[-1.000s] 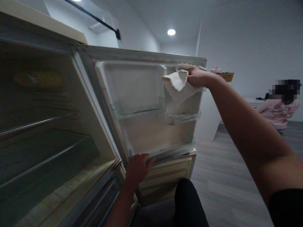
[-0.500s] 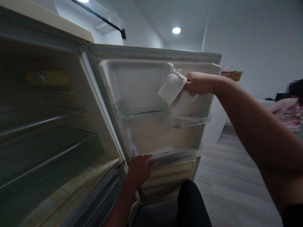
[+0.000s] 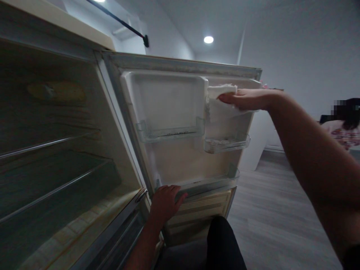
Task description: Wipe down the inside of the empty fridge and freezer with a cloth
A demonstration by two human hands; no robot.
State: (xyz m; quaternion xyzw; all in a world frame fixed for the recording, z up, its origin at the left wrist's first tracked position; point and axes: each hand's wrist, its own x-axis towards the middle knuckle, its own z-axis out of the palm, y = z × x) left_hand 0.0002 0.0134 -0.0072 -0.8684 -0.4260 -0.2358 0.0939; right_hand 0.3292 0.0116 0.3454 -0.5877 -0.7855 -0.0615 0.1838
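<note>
Grey walls and a grey floor sit behind the big open white fridge door (image 3: 180, 112). I am at the wiping step, I think; next I should rub lower, down to the small clear door shelf (image 3: 226, 143). My right hand (image 3: 247, 99) presses the crumpled white cloth (image 3: 222, 90) flat with straight fingers, top right. My left hand (image 3: 165, 200) rests spread on the door's bottom edge, holding nothing.
</note>
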